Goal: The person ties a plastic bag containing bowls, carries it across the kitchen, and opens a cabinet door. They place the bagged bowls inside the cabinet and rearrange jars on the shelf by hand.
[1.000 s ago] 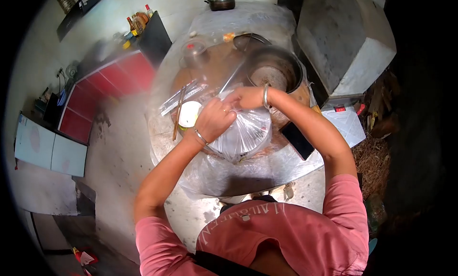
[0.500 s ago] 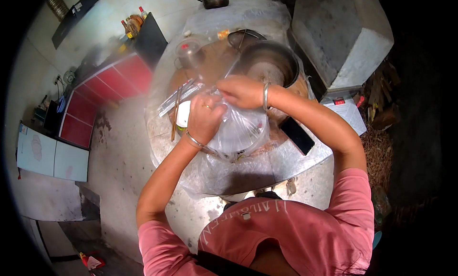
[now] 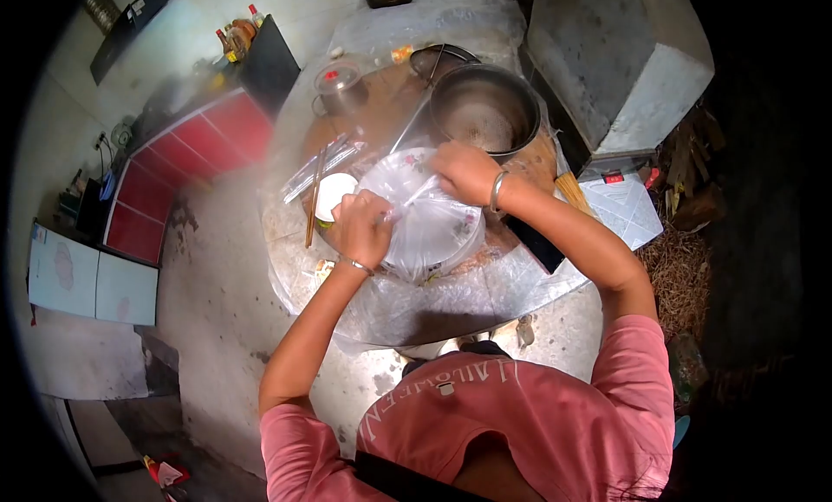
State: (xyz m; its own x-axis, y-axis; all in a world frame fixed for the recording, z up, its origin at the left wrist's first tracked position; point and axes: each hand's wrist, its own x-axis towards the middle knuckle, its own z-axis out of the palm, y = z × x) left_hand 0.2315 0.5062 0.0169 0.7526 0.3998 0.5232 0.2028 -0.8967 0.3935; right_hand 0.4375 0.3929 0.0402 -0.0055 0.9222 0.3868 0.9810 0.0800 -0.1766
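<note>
A thin clear plastic bag [image 3: 425, 242] lies around a round white bowl [image 3: 400, 174] with pink flowers on its rim. My left hand [image 3: 362, 229] is closed on the bag at the bowl's left side, beside a small white cup [image 3: 334, 195]. At the bowl's upper right, my right hand [image 3: 468, 173] pinches the bag too. A twisted strip of plastic stretches between the two hands. The fingertips are partly hidden, and so are the bowl's contents.
Beyond my hands stand a large dark pot [image 3: 503, 90], a lidded clear pot [image 3: 341, 88] and a dark lid [image 3: 444, 60]. Chopsticks [image 3: 315, 198] lie left of the cup. A black phone [image 3: 539, 246] is partly under my right forearm.
My hands have moved apart, my right one going right and my left one slightly left. The plastic now stretches between them, and the bowl's flowered far rim shows.
</note>
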